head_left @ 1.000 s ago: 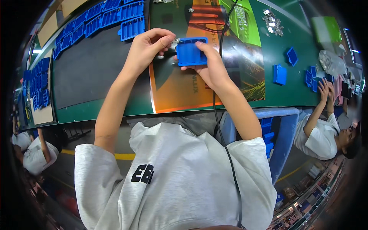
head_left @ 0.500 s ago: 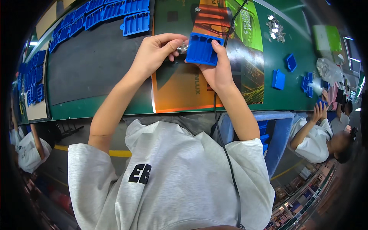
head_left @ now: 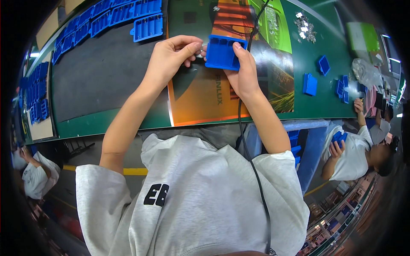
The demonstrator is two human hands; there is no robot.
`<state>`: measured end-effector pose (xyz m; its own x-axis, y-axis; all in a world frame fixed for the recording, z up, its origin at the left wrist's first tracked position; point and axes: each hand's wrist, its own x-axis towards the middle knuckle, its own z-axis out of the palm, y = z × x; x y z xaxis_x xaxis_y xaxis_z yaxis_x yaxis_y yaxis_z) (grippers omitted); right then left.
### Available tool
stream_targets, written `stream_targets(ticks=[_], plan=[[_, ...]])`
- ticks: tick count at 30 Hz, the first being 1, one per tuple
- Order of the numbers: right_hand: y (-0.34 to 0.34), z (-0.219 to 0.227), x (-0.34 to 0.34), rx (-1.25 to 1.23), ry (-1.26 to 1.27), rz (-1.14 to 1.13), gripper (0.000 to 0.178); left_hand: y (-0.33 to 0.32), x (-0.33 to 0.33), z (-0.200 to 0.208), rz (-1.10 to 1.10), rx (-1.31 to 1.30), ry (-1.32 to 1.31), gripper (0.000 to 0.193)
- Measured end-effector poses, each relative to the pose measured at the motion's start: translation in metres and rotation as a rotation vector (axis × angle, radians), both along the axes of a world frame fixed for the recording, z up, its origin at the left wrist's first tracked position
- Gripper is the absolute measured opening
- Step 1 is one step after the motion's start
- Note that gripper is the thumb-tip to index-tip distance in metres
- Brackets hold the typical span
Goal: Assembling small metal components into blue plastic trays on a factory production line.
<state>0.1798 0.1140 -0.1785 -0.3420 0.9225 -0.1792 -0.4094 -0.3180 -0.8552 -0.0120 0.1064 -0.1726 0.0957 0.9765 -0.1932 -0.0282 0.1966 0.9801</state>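
Observation:
My right hand (head_left: 244, 73) grips a blue plastic battery holder (head_left: 223, 53) by its right side, thumb over the edge. Its long open compartments face up towards me. Just left of the holder, my left hand (head_left: 171, 57) is closed, thumb and forefinger pinched together. Small shiny metal contact pieces (head_left: 199, 51) show at its fingertips, mostly hidden by the fingers, apart from the holder's left edge. Both hands are above a printed orange, black and green sheet (head_left: 198, 100) on the table.
Rows of blue holders (head_left: 100, 23) line the far edge of a dark mat (head_left: 111, 68). A heap of metal pieces (head_left: 305, 29) lies at the far right, beyond loose blue holders (head_left: 310, 84). A black cable (head_left: 240, 113) runs past my right hand. A co-worker (head_left: 352, 155) sits at right.
The holder has tilted slightly in my right hand. My left fingers have closed further over the metal pieces. The right co-worker's hands have moved apart, one lowering a blue holder.

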Motion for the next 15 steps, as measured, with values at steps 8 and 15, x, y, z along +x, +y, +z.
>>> stream_targets(ticks=[8,15], plan=[[0.002,-0.010,0.007,0.179,-0.270,-0.131,0.031,0.004,-0.009,0.004,-0.124,-0.152,-0.169,0.027],[-0.003,0.004,0.009,0.372,-0.267,-0.065,0.033,0.008,-0.011,-0.002,-0.170,-0.280,-0.360,0.022]])
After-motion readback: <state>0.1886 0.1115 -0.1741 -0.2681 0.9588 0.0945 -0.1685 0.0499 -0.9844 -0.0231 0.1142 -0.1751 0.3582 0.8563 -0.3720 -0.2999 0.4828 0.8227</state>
